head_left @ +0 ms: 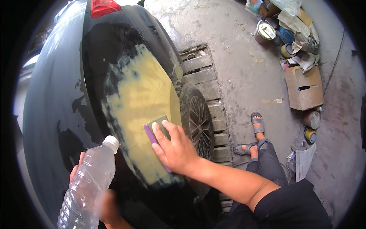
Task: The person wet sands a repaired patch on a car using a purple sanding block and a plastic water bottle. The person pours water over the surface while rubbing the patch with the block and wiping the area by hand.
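Observation:
A dark car body panel [53,107] carries a large pale yellow patch [133,95] with ragged edges. My right hand [171,147] grips a flat block [164,129] with a grey top and purple side, pressed on the patch, fingertips whitish with residue. My left hand [106,204] is wrapped round a clear plastic bottle [85,183] with a white cap, held tilted at the lower left; its thumb is blurred and some fingers are hidden behind the bottle. A red tail light [103,7] shows at the top.
The wheel [198,126] sits beside a slatted grate [196,63] in the concrete floor [248,76]. Buckets [265,30], a cardboard box [305,87], several cans [312,120] and papers [305,160] line the right side. My sandalled feet [256,124] stand right of the car.

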### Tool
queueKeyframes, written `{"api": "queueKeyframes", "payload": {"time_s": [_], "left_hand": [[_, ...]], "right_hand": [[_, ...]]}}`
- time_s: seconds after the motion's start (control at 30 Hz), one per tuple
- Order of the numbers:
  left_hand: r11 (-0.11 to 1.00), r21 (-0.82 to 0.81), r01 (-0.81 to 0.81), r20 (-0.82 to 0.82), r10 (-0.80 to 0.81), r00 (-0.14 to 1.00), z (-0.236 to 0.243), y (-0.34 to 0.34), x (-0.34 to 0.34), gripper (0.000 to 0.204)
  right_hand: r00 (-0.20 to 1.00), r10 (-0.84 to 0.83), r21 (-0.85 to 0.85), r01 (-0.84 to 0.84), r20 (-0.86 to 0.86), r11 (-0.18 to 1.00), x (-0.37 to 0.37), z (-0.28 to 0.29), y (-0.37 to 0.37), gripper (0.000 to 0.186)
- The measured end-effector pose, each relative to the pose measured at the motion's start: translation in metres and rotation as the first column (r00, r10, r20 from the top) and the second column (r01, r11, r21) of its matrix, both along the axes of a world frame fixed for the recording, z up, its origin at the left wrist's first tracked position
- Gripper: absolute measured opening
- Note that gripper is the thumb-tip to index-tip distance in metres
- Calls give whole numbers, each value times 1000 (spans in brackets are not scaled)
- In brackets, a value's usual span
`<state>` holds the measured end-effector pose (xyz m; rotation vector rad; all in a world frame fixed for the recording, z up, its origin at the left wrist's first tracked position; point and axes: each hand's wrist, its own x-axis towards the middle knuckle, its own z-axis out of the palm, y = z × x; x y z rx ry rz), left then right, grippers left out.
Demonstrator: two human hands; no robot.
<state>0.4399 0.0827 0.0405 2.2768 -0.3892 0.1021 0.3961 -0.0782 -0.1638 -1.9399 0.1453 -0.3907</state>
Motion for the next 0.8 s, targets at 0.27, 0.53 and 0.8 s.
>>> {"api": "queueKeyframes", "payload": {"time_s": [0.27,0.53,0.8], "left_hand": [[997,51,50,-25,-49,998,-2,-14,4,97],[995,95,16,8,-17,1000,2,-8,2,97],[993,94,69,17,-71,997,2,-3,6,96]], "right_hand": [[949,-41,143,90,-314,986,95,-85,-59,52],[998,-68,-21,68,4,997,31,-15,-9,53],[997,-45,-13,44,-61,999,57,-30,-24,54]]}}
